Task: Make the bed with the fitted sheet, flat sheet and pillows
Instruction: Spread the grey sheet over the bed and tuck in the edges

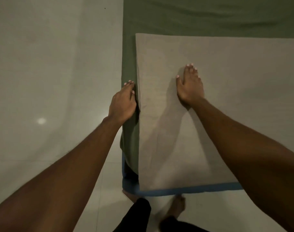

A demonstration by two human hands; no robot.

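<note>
The left hand point(122, 101) rests open on the green sheet point(209, 17) at the side of the bed point(184, 192), and the right hand point(189, 86) presses flat and open on the tan sheet point(235, 106) on top, which could slide crooked if pushed too hard.

No text, label, brand, number or sign can be read: the green sheet point(209, 17), the beige sheet point(235, 118), the blue edge point(184, 191) and the floor point(42, 64) are plain

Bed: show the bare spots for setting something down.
Free: the green sheet beyond the tan sheet, and the tan sheet to the right of the right hand. Crowded: the narrow green strip under the left hand.
</note>
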